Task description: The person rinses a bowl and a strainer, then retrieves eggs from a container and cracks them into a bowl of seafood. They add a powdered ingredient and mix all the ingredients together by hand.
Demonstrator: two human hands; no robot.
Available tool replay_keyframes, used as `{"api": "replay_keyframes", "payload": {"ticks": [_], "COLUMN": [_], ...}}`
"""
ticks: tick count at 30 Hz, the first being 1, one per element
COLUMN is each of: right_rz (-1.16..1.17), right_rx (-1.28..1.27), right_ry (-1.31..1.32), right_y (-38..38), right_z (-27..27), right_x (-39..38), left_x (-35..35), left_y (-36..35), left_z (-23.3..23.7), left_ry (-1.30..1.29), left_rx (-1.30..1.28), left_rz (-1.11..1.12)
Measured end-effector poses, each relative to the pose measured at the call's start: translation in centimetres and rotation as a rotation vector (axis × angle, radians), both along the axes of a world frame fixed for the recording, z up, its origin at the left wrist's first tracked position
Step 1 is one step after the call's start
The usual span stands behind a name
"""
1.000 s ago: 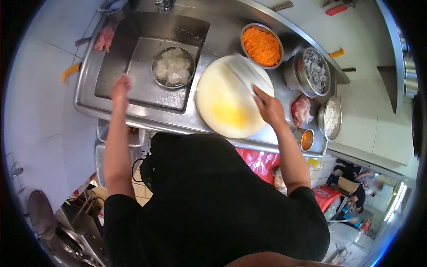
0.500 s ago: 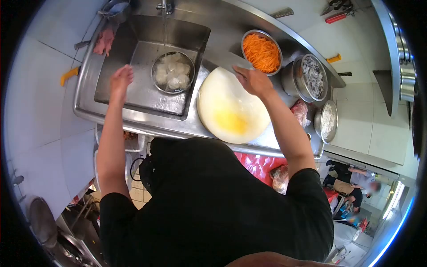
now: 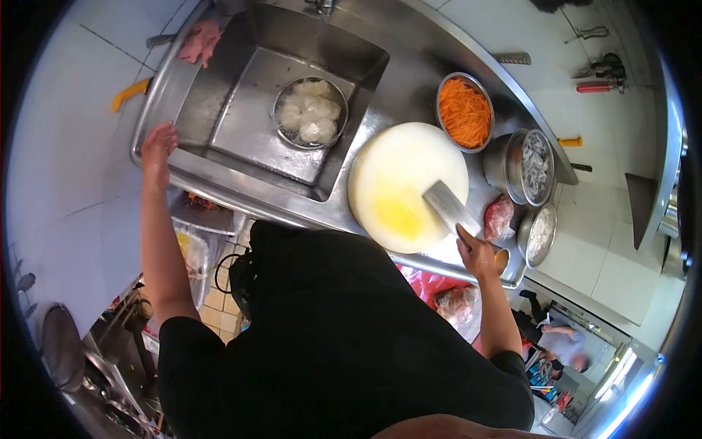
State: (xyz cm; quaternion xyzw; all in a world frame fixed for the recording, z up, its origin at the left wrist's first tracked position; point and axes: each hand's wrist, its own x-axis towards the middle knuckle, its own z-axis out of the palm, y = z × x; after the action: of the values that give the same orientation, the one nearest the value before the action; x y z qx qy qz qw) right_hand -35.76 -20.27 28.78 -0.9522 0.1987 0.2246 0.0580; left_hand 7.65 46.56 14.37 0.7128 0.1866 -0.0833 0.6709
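My right hand (image 3: 479,257) grips the handle of a cleaver (image 3: 447,205). The broad blade lies over the right edge of a thick, round white cutting board (image 3: 409,161) with a yellow stain. My left hand (image 3: 159,150) is empty, fingers stretched out, above the front left rim of the sink (image 3: 241,110). Inside the sink sits a round metal bowl (image 3: 278,110) of pale, rounded pieces (image 3: 314,110) that I cannot name for sure. Behind the board stands a metal bowl of shredded carrots (image 3: 465,113).
Right of the board are a bowl of grey strips (image 3: 536,168), a bowl of white pieces (image 3: 541,234) and a plastic bag of reddish meat (image 3: 499,217). A pink cloth (image 3: 201,42) hangs on the sink's left rim. Other people are at the far lower right.
My right hand has drawn back toward my body and to the right; the cleaver now shows plainly. My left hand has shifted left, out to the sink's edge. The view has turned slightly.
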Motion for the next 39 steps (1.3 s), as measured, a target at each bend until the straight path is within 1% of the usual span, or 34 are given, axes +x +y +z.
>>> {"api": "replay_keyframes", "payload": {"ticks": [2, 4, 6, 8, 10, 13, 15, 19, 21, 22, 24, 25, 27, 28, 30, 31, 33, 34, 35, 37, 39], "right_rz": [0.06, 0.09, 0.2, 0.244, 0.248, 0.316, 0.312, 0.295, 0.361, 0.36, -0.208, -0.211, -0.449, -0.45, -0.6, -0.637, -0.681, -0.725, -0.708, -0.747, -0.791], "right_rx": [0.055, 0.198, 0.092, 0.163, 0.223, 0.273, 0.173, 0.21, 0.169, 0.166, 0.523, 0.517, 0.939, 0.934, 1.157, 1.199, 1.226, 1.255, 1.309, 1.324, 1.366], "right_ry": [-0.137, -0.315, -0.253, -0.208, -0.21, -0.218, -0.136, -0.15, -0.308, -0.301, -0.001, 0.001, -0.076, -0.078, -0.145, -0.162, -0.203, -0.242, -0.239, -0.26, -0.291], "right_y": [1.9, 4.7, 8.8, 12.9, 17.1, 20.5, 21.8, 20.8, 20.6, 20.5, 21.4, 21.2, 20.4, 20.2, 20.6, 20.9, 21.4, 21.5, 21.3, 21.6, 22.0], "right_z": [-2.5, -4.5, -4.5, -5.4, -6.1, -7.4, -7.8, -9.1, -9.0, -9.1, -7.0, -7.6, -8.9, -9.3, -9.2, -9.0, -9.1, -9.4, -9.8, -9.5, -9.5], "right_x": [4.4, 11.5, 20.4, 28.9, 36.1, 44.3, 47.6, 50.0, 49.8, 49.9, 49.9, 49.5, 48.6, 48.1, 46.6, 46.1, 44.7, 44.1, 43.8, 43.3, 43.0], "left_x": [0.4, 0.7, 1.7, 2.6, 2.9, 3.5, 3.7, 3.4, 3.4, 3.4, 3.8, 4.1, 5.2, 5.8, 7.0, 7.8, 9.8, 9.9, 9.7, 9.6, 9.1], "left_y": [-1.6, -4.4, -8.5, -11.8, -13.9, -13.8, -11.8, -6.3, -4.4, -3.8, -3.3, -3.4, -4.2, -5.3, -8.3, -10.2, -14.5, -17.6, -21.3, -26.3, -31.2], "left_z": [-0.7, -2.1, -1.9, -2.2, -1.1, -0.6, -0.2, -1.4, -2.1, -2.4, -3.2, -3.6, -3.6, -3.5, -2.8, -2.4, -4.6, -3.7, -2.4, 1.4, 1.5], "left_ry": [-0.037, -0.106, 0.006, 0.029, 0.038, 0.043, 0.046, 0.089, 0.118, 0.12, 0.129, 0.106, 0.081, 0.064, 0.025, 0.002, -0.247, -0.285, -0.324, -0.704, -0.828], "left_rx": [-0.006, -0.093, -0.102, -0.081, -0.123, -0.177, -0.179, -0.201, -0.188, -0.184, -0.184, -0.187, -0.197, -0.196, -0.195, -0.195, -0.087, -0.101, -0.116, 0.124, 0.291], "left_rz": [-0.08, -0.199, -0.269, -0.377, -0.447, -0.439, -0.403, -0.306, -0.263, -0.246, -0.232, -0.241, -0.254, -0.268, -0.301, -0.321, -0.467, -0.463, -0.459, -0.536, -0.632]}}
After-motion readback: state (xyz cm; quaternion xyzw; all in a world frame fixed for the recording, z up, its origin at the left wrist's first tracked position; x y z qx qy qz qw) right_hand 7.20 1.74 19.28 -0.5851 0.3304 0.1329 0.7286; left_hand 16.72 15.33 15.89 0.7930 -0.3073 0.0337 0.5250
